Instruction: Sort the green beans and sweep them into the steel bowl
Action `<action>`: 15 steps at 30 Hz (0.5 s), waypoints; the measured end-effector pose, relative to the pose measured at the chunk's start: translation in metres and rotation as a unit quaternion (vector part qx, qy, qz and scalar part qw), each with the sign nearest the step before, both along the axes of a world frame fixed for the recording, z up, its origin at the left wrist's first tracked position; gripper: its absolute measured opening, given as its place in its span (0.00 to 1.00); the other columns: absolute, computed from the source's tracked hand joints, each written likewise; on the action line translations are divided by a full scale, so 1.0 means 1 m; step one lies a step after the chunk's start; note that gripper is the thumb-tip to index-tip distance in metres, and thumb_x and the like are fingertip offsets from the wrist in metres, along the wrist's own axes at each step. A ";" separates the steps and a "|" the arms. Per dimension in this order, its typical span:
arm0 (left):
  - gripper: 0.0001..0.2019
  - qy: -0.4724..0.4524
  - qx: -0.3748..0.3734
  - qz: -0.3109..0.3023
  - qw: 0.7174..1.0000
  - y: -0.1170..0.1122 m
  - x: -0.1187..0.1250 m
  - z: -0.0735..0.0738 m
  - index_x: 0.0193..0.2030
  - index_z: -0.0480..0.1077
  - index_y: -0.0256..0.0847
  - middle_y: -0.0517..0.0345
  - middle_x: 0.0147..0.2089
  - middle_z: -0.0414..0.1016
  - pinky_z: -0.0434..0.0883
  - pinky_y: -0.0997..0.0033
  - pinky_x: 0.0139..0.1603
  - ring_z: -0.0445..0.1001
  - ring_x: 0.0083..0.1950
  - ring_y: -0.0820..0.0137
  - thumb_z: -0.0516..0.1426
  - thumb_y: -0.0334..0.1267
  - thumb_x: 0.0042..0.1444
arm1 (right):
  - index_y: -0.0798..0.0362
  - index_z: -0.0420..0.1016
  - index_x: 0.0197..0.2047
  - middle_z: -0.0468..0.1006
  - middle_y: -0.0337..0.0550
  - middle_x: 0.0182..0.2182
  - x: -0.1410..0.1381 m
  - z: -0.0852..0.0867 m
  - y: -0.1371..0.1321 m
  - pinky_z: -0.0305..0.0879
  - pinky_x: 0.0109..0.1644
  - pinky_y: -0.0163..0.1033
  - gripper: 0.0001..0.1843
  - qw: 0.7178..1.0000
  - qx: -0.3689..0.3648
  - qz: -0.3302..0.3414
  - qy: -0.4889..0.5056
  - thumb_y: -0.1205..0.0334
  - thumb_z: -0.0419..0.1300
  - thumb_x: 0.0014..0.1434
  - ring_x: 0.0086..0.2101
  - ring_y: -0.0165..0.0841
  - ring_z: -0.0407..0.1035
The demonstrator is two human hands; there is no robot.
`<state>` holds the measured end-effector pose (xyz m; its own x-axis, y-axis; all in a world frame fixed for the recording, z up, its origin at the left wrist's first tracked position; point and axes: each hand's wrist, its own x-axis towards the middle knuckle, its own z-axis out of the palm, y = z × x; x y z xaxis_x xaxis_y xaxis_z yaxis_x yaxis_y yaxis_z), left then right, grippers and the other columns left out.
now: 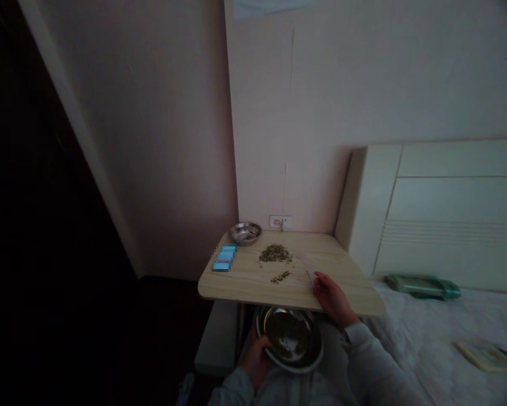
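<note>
My left hand (256, 360) grips the left rim of a round metal bowl (316, 352), which is tilted below the table's front edge. Some dark bits lie inside this bowl, too dim to name. At the right part of the table, my right hand (330, 294) pinches a thin, pale, flat piece (307, 267), like a card or sheet; its kind is unclear. To the left of that piece, a loose pile of small greenish-brown grains (275, 254) lies on the tabletop. A smaller strip of the same grains (281, 277) sits nearer the front edge.
The light wooden table (245, 287) stands against the wall. On its left are a second metal bowl (245, 233) and a phone with a lit screen (225, 258). A wall socket (280, 221) is behind. On the bed at right lie a green bottle-like object (422, 286) and a flat item (488, 355).
</note>
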<state>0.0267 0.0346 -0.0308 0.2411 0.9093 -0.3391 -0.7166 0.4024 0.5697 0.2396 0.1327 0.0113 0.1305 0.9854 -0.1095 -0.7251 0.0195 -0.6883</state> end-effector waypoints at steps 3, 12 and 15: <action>0.35 -0.012 -0.015 0.010 1.000 -0.001 0.001 0.000 0.55 0.55 0.44 0.55 0.42 0.71 0.63 0.67 0.41 0.69 0.43 0.66 0.50 0.22 0.35 | 0.54 0.71 0.27 0.69 0.34 0.17 0.000 0.003 -0.001 0.60 0.20 0.25 0.12 1.000 -0.014 -0.002 0.016 0.68 0.64 0.34 0.20 0.22 0.62; 0.32 0.017 -0.032 0.032 0.999 -0.002 -0.004 0.003 0.55 0.55 0.43 0.54 0.40 0.73 0.65 0.67 0.39 0.71 0.39 0.66 0.52 0.24 0.39 | 0.53 0.71 0.26 0.68 0.34 0.17 -0.001 0.004 -0.002 0.61 0.20 0.27 0.10 1.000 -0.007 -0.014 0.003 0.67 0.63 0.35 0.19 0.22 0.61; 0.30 0.020 -0.041 0.033 0.998 -0.003 -0.003 0.003 0.54 0.57 0.41 0.53 0.39 0.73 0.65 0.67 0.39 0.71 0.39 0.66 0.53 0.25 0.39 | 0.53 0.70 0.27 0.67 0.34 0.17 -0.001 0.002 0.000 0.61 0.20 0.28 0.09 1.000 0.005 -0.018 -0.026 0.64 0.63 0.37 0.19 0.23 0.61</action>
